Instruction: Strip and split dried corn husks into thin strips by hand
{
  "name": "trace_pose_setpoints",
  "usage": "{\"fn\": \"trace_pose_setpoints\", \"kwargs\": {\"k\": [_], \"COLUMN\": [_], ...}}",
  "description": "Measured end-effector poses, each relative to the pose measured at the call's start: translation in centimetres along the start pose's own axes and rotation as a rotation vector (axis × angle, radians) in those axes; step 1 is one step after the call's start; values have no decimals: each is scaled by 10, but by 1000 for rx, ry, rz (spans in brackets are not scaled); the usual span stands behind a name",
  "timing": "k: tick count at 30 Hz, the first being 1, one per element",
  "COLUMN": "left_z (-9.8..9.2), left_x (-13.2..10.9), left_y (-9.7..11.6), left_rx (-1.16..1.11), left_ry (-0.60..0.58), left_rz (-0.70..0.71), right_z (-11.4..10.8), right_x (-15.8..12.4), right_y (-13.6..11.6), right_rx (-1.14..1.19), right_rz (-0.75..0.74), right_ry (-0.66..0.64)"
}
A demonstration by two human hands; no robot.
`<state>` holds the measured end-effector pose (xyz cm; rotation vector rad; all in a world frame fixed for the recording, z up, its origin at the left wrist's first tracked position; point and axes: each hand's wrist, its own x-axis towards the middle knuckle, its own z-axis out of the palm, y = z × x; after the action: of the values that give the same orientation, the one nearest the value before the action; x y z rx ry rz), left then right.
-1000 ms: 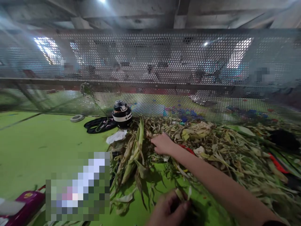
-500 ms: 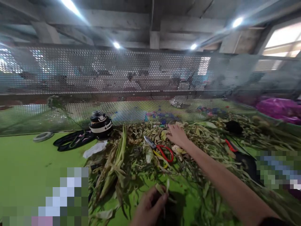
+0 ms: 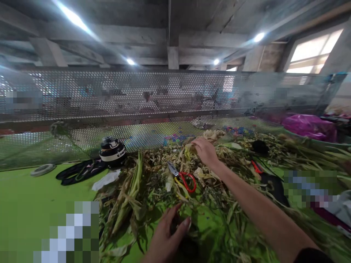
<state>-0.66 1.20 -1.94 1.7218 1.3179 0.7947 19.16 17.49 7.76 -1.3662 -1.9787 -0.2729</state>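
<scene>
My left hand (image 3: 170, 235) is low in the middle of the view, thumb and fingers apart, with nothing visible between them. Farther off, my right hand (image 3: 205, 151) reaches into a heap of dry plant leaves, its fingers bent onto a yellowish corn husk (image 3: 188, 151); the fingertips are partly hidden. Between the hands, scissors (image 3: 186, 182) with red and yellow handles lie on the heap, blades pointing up and left. A bundle of long green-yellow stalks (image 3: 134, 186) lies left of them.
A perforated metal screen (image 3: 153, 98) stands behind the green table (image 3: 27, 197). On the left are a black jar-like container (image 3: 113, 152), a white scrap (image 3: 106, 179) and a ring (image 3: 43, 170). A red-handled tool (image 3: 257, 167) and a purple bag (image 3: 309, 128) lie at right.
My left hand has opened, and the pale leaf strip it held no longer shows. My right fingers have closed on the husk, which appears lifted a little. The view has shifted slightly.
</scene>
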Motion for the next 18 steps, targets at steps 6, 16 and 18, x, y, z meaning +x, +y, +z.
{"fn": "trace_pose_setpoints", "kwargs": {"k": [6, 16, 18], "left_z": [-27, -33, -25], "left_x": [14, 131, 156], "left_y": [14, 61, 63], "left_rx": [1, -281, -285], "left_ry": [99, 308, 350], "left_rz": [49, 296, 264], "right_z": [-10, 1, 4], "right_x": [7, 7, 6], "right_y": [6, -26, -35], "right_rx": [98, 225, 244], "right_rz": [-84, -213, -245], "right_ry": [108, 111, 84]}}
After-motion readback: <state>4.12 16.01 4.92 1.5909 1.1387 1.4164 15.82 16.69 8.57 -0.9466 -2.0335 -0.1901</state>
